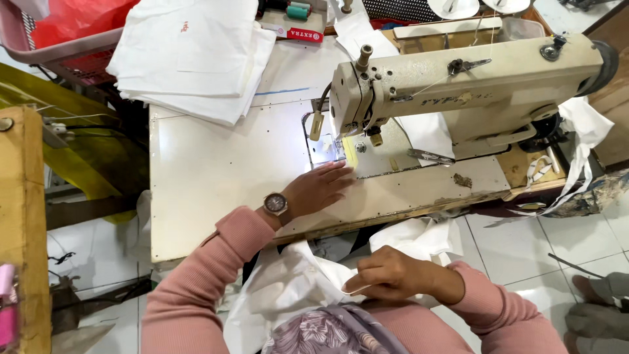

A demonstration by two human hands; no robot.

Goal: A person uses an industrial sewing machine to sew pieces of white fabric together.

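Observation:
My left hand [319, 188], with a wristwatch on its wrist, lies flat with fingers together on the white sewing table [209, 170], just in front of the needle plate of the cream sewing machine [458, 85]. It holds nothing. My right hand [388, 274] is down at my lap, fingers pinched on white fabric [288, 288] that hangs off the table's front edge over my knees. Both sleeves are pink.
A stack of folded white cloth pieces [196, 56] lies at the table's back left. A pink basket with red plastic [65, 33] stands beyond it. Thread cones [298, 10] sit at the back. A yellow-brown wooden bench [26, 216] is on the left. White tiled floor lies right.

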